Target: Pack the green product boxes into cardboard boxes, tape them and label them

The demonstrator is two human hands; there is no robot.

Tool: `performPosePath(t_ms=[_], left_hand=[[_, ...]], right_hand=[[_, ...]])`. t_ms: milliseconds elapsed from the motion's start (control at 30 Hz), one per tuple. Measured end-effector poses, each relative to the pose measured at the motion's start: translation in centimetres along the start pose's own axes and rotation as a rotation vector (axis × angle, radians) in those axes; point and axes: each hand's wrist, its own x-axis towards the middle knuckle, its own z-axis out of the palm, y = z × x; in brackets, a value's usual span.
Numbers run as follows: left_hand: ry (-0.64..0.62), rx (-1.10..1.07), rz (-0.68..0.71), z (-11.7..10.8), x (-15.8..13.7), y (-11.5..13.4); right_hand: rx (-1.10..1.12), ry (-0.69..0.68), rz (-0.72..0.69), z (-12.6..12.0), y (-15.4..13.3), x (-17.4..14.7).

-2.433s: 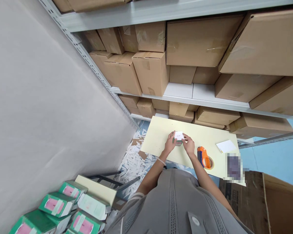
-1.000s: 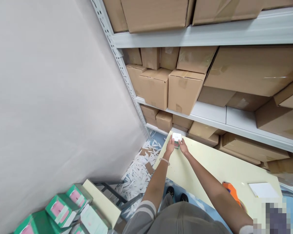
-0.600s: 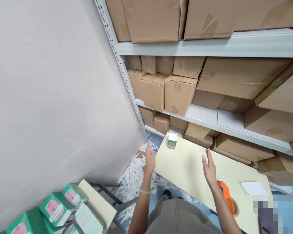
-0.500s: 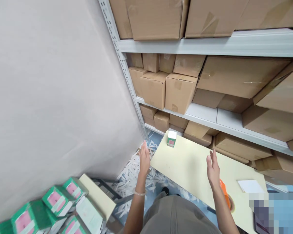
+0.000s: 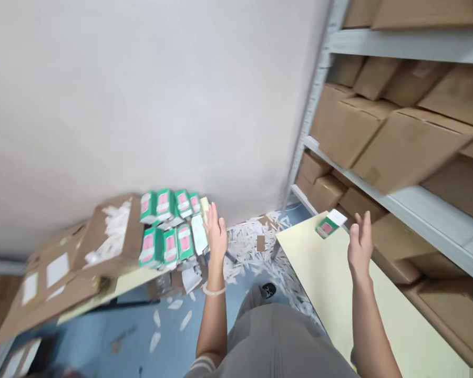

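Two bare hands hang well apart, each grip spread and holding nothing: the left hand (image 5: pixel 216 233) is beside a cluster of green cartons (image 5: pixel 170 245), and the right hand (image 5: pixel 359 252) is over the pale tabletop (image 5: pixel 327 278). A single green box (image 5: pixel 326 228), white top up, stands near the end of that tabletop, close to the right hand but apart from it. Whether the left fingers touch the whitish carton (image 5: pixel 199 234) behind them, I cannot tell. Handling any carton well, I judge, calls for both palms square on opposite faces, with light, even pressure, since the walls look thin, and a straight lift that spares its close-packed neighbours. Pale flaps seem easy to snag, so flat faces make safer holds. White strips (image 5: pixel 244 244) litter the floor, so careful footing would help.
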Motion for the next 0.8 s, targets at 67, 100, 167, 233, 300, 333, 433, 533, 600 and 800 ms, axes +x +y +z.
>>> performPosePath(t_ms=[67,100,167,233,300,333,433,533,600,800], left_hand=[[0.135,0.071,-0.078,-4.5,-3.1,-1.6],[0.198,0.107,-0.121,-6.6,-5.0,-2.3],[0.303,0.181,-0.224,-10.6,-9.2,-3.8],[0.381,0.243,-0.349,-14.1,-13.6,-5.2],[0.443,0.280,-0.467,-17.2,-17.7,-6.5],[0.474,0.292,-0.518,-18.5,-19.5,-7.2],[0.576,0.315,-0.640,-22.0,-24.1,-9.1],[0.661,0.316,-0.707,-25.1,-27.0,-11.1],[0.694,0.298,-0.721,-27.2,-28.0,-12.8],[0.706,0.226,-0.727,-35.6,-28.6,-19.7]], right_hand=[[0.036,-0.143,-0.093,2.4,-1.8,-0.1],[0.053,-0.218,-0.141,3.7,-2.8,-0.4],[0.084,-0.367,-0.222,6.6,-4.9,-2.0],[0.124,-0.503,-0.266,9.3,-6.8,-4.6],[0.166,-0.624,-0.276,11.8,-8.5,-7.8],[0.185,-0.681,-0.276,12.8,-9.3,-9.5],[0.225,-0.847,-0.277,15.6,-11.3,-14.4],[0.243,-0.965,-0.297,18.3,-13.3,-18.6],[0.253,-0.992,-0.320,20.2,-15.0,-21.1],[0.300,-0.979,-0.332,27.1,-21.1,-29.9]])
